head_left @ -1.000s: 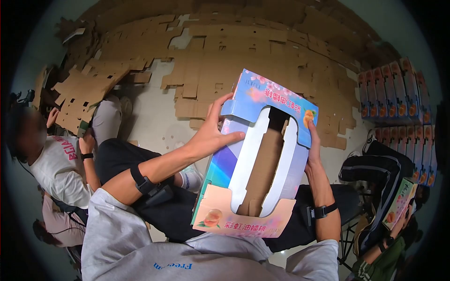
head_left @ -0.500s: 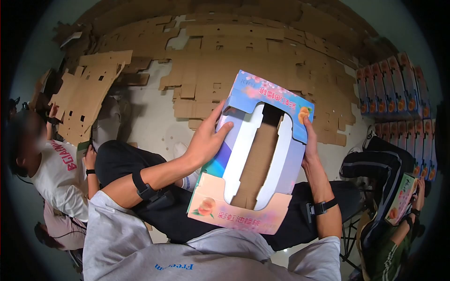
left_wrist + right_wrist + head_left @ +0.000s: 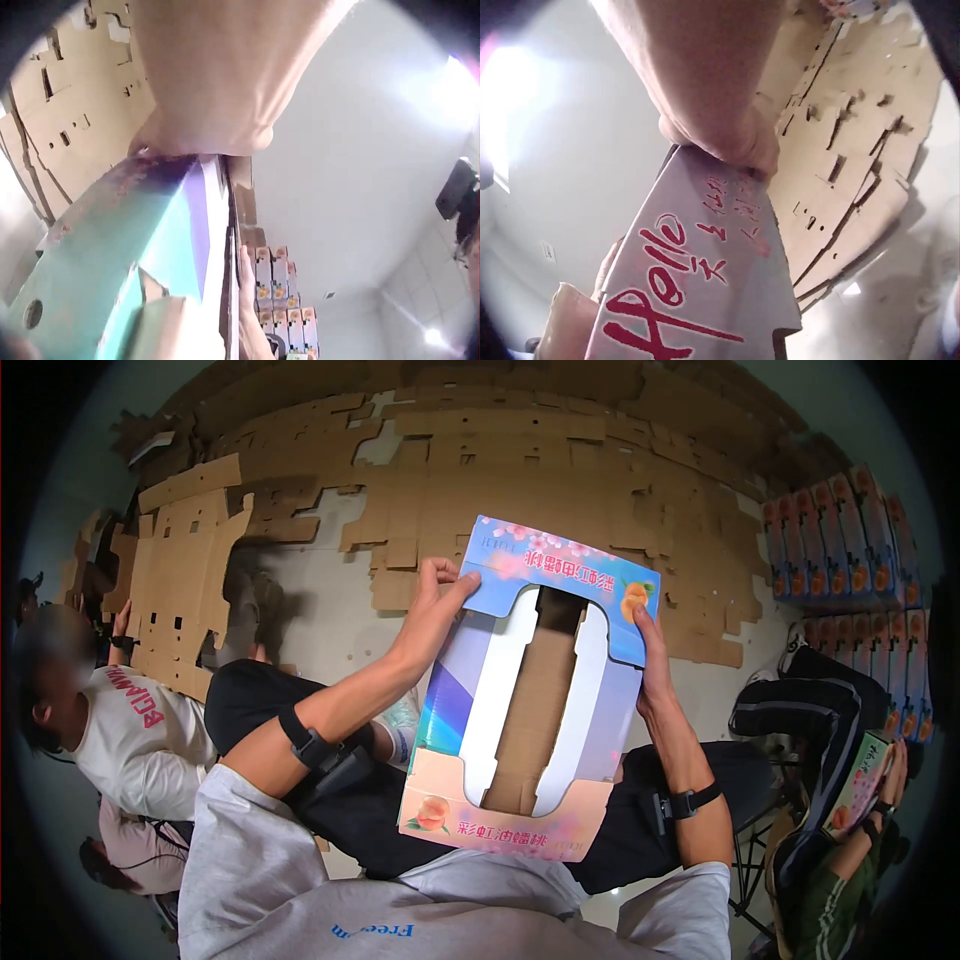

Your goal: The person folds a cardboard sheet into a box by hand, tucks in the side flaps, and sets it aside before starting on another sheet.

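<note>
A printed fruit carton (image 3: 625,705) with a long opening in its top is held above the wearer's lap. Its far end is blue with blossoms, its near end peach-coloured; brown board shows inside. My left hand (image 3: 437,605) grips the far left corner, thumb on the blue flap. On the far right edge my right hand (image 3: 653,660) holds the carton, thumb beside the printed peach. In the left wrist view the teal side of the carton (image 3: 105,232) lies below my left hand (image 3: 210,82). The right wrist view shows red lettering on the carton (image 3: 727,300) under my right hand (image 3: 712,97).
Flattened cardboard sheets (image 3: 520,490) cover the floor ahead. Printed cartons (image 3: 830,550) stand in stacked rows at the right. A person at the left holds a cardboard sheet (image 3: 185,580); another at the right holds a green-edged printed box (image 3: 860,785).
The carton has turned slightly and its far end has shifted left. My left hand has moved from the carton's left side to its far left corner. The left person's cardboard sheet has swung more upright.
</note>
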Action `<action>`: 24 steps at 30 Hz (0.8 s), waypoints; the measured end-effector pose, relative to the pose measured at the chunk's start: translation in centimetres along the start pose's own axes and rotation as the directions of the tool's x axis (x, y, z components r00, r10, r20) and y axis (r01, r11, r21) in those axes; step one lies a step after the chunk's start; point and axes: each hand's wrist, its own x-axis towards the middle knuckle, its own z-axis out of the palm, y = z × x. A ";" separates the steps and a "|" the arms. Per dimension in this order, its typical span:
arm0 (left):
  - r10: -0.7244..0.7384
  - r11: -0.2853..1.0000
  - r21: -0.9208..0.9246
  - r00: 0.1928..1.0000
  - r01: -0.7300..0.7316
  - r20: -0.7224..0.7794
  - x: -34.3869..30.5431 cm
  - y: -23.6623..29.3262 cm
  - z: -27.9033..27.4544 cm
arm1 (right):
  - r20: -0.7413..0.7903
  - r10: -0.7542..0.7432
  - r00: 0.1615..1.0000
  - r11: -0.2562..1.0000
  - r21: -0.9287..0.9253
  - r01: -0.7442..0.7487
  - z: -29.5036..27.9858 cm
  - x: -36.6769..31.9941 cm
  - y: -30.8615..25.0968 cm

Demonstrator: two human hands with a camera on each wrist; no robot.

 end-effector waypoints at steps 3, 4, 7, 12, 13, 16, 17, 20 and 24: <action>0.034 0.999 -0.015 0.991 -0.032 0.131 0.5 0.0 -0.7 | 0.017 0.018 1.000 1.000 0.021 -0.019 -0.1 0.0 0.2; 0.057 0.998 0.011 0.978 -0.061 0.201 1.2 0.0 -1.2 | 0.022 0.031 0.999 0.999 0.036 -0.032 0.0 0.1 0.2; 0.173 0.985 -0.018 0.952 -0.174 0.254 1.1 -0.4 -1.2 | 0.033 0.033 0.999 0.999 0.042 -0.034 0.3 -0.2 0.0; 0.109 0.992 0.040 0.973 -0.119 0.205 1.7 -0.9 -1.1 | 0.007 0.057 0.998 0.998 0.002 -0.057 0.8 -0.6 -0.8; 0.088 0.991 0.080 0.979 -0.104 0.185 1.6 -0.3 -0.9 | 0.011 0.054 0.998 0.999 -0.005 -0.054 0.6 -0.5 -0.7; 0.255 0.841 0.502 0.966 -0.202 -0.039 -0.3 1.7 0.8 | -0.036 -0.022 0.999 0.991 -0.136 0.017 0.0 -0.1 -0.2; 0.327 0.790 0.547 0.945 -0.278 0.008 -0.6 1.9 1.2 | -0.041 -0.029 0.999 0.989 -0.148 0.023 -0.1 -0.2 -0.4; 0.416 0.711 0.590 0.905 -0.383 0.086 -1.5 1.7 2.0 | -0.048 -0.054 0.997 0.985 -0.168 0.046 0.1 -0.1 -0.4; -0.013 0.985 0.174 0.999 0.004 0.052 -1.3 -1.0 1.3 | -0.010 0.025 1.000 0.999 -0.022 -0.025 -1.4 0.8 1.3</action>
